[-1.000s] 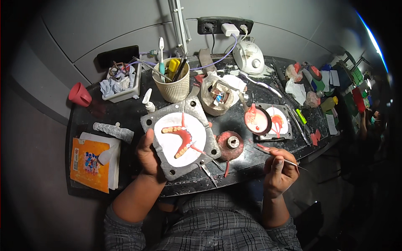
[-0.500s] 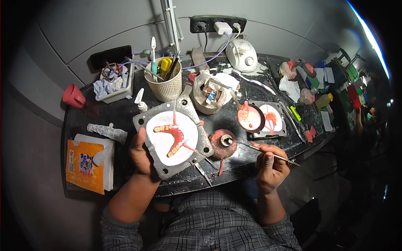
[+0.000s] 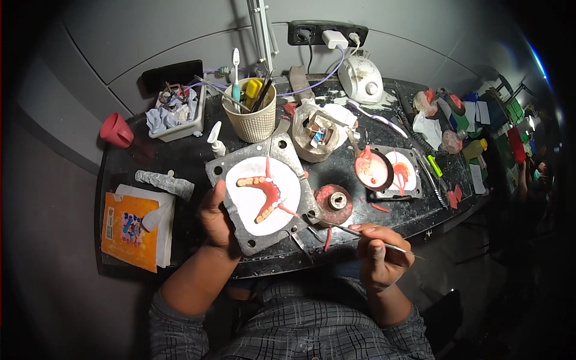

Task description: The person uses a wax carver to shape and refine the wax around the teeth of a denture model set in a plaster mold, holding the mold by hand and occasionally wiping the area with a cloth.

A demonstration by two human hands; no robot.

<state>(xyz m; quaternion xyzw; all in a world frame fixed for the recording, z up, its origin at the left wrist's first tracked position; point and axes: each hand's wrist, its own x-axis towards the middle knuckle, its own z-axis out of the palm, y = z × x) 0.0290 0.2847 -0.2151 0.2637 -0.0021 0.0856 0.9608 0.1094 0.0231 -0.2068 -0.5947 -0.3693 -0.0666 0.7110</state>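
Observation:
My left hand (image 3: 216, 221) grips a square metal flask half (image 3: 292, 155) by its left side, thumb over the edge, tilted above the desk. White plaster (image 3: 247, 207) fills it, bearing a red wax denture (image 3: 270, 193) with cream teeth and thin wax rods. Closed like a pen grip, my right hand (image 3: 385, 259) holds a thin metal wax spatula (image 3: 351, 230). Its tip is at the flask's lower right corner; whether it touches cannot be told. Just beyond stands a wax-coated burner (image 3: 335, 203) with a metal top; no flame is discernible.
A small pan of melted pink wax (image 3: 373, 170) rests by a second flask half (image 3: 414, 174). Behind are a woven cup of tools (image 3: 249, 123), a bowl (image 3: 307, 150) and a white device (image 3: 360, 78). An orange book (image 3: 129, 234) lies left; a knife (image 3: 302, 247) lies near the front edge.
My right hand has drawn the spatula's tip away from the burner top, left and nearer, to the flask's corner. The whole scene has shifted slightly rightward in view.

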